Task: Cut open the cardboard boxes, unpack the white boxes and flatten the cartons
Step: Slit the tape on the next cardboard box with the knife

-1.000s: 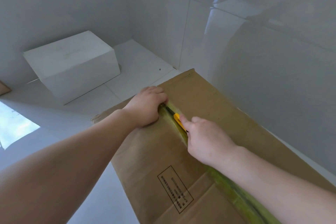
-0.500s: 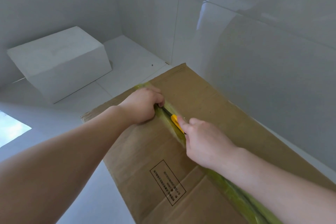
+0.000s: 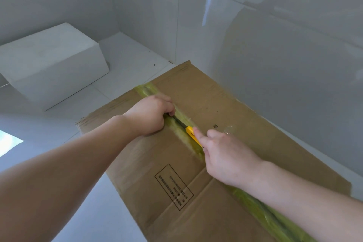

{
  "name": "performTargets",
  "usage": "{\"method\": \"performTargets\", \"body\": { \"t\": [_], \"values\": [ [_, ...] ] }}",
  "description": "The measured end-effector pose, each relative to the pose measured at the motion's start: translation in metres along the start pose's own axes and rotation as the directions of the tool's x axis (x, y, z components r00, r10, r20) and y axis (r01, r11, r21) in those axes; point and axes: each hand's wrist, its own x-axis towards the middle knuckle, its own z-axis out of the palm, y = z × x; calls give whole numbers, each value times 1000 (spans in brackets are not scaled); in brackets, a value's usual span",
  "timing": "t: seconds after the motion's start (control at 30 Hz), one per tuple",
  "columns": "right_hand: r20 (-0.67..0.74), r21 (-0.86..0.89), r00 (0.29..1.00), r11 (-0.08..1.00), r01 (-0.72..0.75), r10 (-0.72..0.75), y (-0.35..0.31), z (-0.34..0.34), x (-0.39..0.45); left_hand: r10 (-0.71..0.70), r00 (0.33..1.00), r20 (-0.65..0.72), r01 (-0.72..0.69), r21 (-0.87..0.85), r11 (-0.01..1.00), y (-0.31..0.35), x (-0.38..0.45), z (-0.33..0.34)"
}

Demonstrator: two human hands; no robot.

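My left hand [image 3: 152, 116] and right hand [image 3: 225, 159] are both bare: no gloves, rings, watch or bands anywhere on them. My forearms are bare too, uncovered from the wrists all the way back to the picture's edge, with no sleeve cuff in sight. My fingernails are short and plain where they show on my right fingers [image 3: 197, 133].

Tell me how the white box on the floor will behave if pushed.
The white box sits broad and low on glossy tiles, so it would probably slide rather than tip. Its weight cannot be judged; its crisp, flat faces suggest it is stiff.
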Motion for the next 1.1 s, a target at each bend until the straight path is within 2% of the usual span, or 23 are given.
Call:
{"method": "performTargets", "body": {
  "t": [0.43, 0.8, 1.1],
  "values": [
    [16, -19, 1000, 999, -25, 26, 11, 6, -31, 149, 989, 19, -149, -3, 989, 21, -8, 14],
    [46, -47, 998, 998, -44, 46, 19, 7, -56, 183, 982, 47, -184, 2, 983, 37, -14, 21],
    [97, -86, 993, 995, -53, 62, 24, 7, -75, 293, 956, 11, -292, -37, 956, 54, -20, 28]
  ]
}}
